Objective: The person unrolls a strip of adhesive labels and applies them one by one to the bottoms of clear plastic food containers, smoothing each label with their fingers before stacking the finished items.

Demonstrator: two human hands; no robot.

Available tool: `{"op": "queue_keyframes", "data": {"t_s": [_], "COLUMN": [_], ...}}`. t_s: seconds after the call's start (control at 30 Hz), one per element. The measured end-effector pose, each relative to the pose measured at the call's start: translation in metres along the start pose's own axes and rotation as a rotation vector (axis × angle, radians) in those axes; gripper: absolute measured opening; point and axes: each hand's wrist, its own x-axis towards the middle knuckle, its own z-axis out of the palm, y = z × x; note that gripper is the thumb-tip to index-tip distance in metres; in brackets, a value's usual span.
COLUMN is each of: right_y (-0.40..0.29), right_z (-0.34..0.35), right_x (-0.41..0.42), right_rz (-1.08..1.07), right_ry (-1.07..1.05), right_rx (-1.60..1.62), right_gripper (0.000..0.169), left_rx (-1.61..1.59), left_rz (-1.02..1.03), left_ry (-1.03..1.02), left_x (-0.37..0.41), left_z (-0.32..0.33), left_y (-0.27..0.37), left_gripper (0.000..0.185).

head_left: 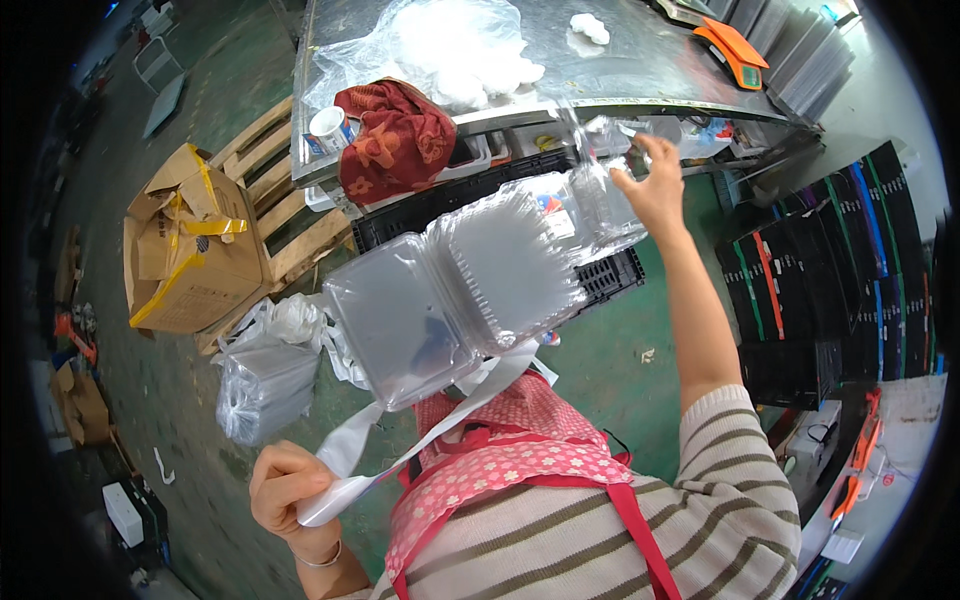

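Observation:
My left hand [289,487] is closed around a glossy white strip [480,405], low at the left. The strip loops towards the underside of the clear plastic containers. These hinged containers [405,315] lie nested and opened out in front of my apron, above a black plastic crate [611,277]. A label [553,214] with red and blue print sits on the clear plastic farther out. My right hand [656,187] is at the far right end, thumb and fingers curved beside a blurred clear container [604,191]. Whether they grip it is unclear.
A metal table [555,71] carries a white bag, a red patterned cloth [397,142], a paper cup [330,129] and an orange scale [731,52]. An open cardboard box [195,247] stands by a wooden pallet [307,244]. Wrapped plastic [266,382] lies on the floor. Black crates [817,277] are stacked right.

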Motion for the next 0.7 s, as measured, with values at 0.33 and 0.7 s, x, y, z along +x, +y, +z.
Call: {"op": "queue_keyframes", "data": {"t_s": [0.33,0.7], "right_y": [-0.043,-0.257], "right_z": [0.031,-0.103], "right_x": [-0.015,-0.11], "right_rz": [-0.173,-0.566], "right_ry": [-0.094,-0.734], "right_rx": [0.076,1.123], "right_gripper": [0.05,0.015], "left_rx": [-0.079,0.024], "left_rz": [-0.215,-0.284], "left_ry": [-0.005,-0.139], "left_x": [0.018,-0.001], "left_z": [0.046,0.012], "left_y": [0.002,-0.03], "left_gripper": [0.027,0.028]}}
